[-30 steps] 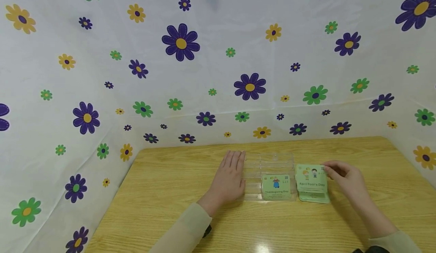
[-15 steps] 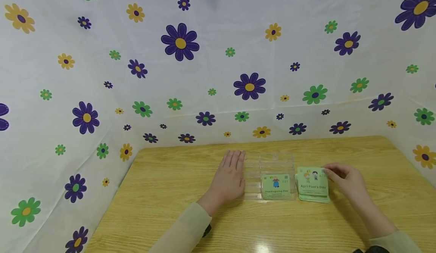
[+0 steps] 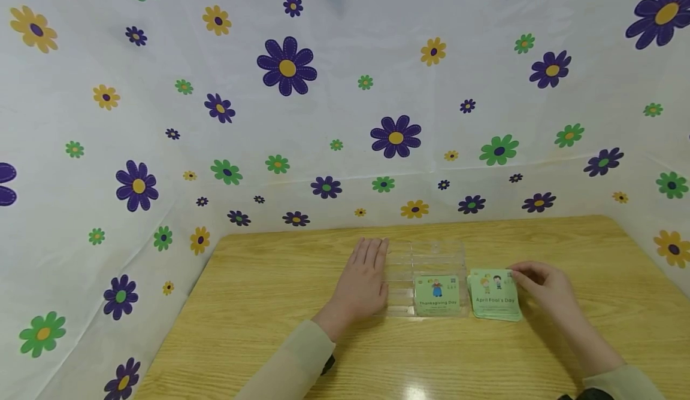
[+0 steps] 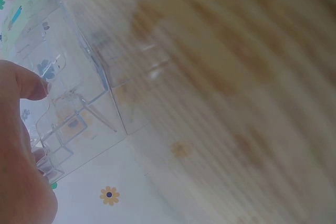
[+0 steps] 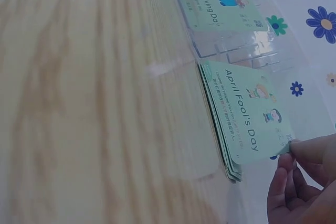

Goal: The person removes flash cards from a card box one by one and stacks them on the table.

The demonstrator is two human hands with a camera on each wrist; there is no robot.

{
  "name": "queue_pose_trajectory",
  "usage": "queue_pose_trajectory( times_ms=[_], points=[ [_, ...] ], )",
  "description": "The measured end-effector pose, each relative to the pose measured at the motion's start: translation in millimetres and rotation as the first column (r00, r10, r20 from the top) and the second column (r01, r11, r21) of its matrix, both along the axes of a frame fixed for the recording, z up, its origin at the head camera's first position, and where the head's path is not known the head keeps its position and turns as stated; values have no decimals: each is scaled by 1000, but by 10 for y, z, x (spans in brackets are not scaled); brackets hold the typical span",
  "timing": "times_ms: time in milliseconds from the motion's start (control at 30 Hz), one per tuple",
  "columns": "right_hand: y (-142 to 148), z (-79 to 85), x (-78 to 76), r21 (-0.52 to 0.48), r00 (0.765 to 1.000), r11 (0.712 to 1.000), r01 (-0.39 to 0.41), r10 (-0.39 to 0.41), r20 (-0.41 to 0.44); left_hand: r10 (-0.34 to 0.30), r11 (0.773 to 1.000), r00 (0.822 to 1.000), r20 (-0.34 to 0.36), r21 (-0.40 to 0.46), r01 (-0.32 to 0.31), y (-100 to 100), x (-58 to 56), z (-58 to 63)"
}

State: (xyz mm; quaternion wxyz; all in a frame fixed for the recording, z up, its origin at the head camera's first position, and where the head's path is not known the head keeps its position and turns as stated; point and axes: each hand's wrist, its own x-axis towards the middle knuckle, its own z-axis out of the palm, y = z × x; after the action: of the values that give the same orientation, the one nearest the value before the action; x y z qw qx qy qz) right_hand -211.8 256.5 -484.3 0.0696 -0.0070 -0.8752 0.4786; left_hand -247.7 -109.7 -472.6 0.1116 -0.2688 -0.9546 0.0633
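A clear plastic organizer box (image 3: 400, 311) with compartments lies on the table. Inside it at the right sits a green card (image 3: 438, 295) reading "Thanksgiving Day". My left hand (image 3: 360, 285) rests over the organizer's left side, fingers straight; the left wrist view shows its thumb (image 4: 32, 85) touching the clear plastic. Just right of the organizer is a stack of green cards (image 5: 227, 156). My right hand (image 3: 547, 286) pinches the far right corner of the top card (image 3: 493, 292), "April Fool's Day", between thumb and fingers. That card lies over the others, hiding most of them.
The wood-grain table (image 3: 259, 304) runs back to a white cloth (image 3: 334, 112) with purple, green and orange flowers. This cloth stands behind the table and along both sides.
The right hand has lowered the April Fool's Day card toward me, and it now lies nearly even with the stack below. The left hand and the organizer box have stayed in place.
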Motion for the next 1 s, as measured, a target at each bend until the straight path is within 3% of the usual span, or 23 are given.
queue_pose_trajectory(
  times_ms=[333, 1000],
  points=[
    [13, -3, -44, -14, 997, 1000, 0, 1, 74, 3, 1000, 1000, -11, -3, -3, 0, 0, -6],
    [50, -46, -101, 82, 997, 997, 7, -14, 77, 6, 1000, 1000, -9, -3, -6, 1, 6, 0]
  ],
)
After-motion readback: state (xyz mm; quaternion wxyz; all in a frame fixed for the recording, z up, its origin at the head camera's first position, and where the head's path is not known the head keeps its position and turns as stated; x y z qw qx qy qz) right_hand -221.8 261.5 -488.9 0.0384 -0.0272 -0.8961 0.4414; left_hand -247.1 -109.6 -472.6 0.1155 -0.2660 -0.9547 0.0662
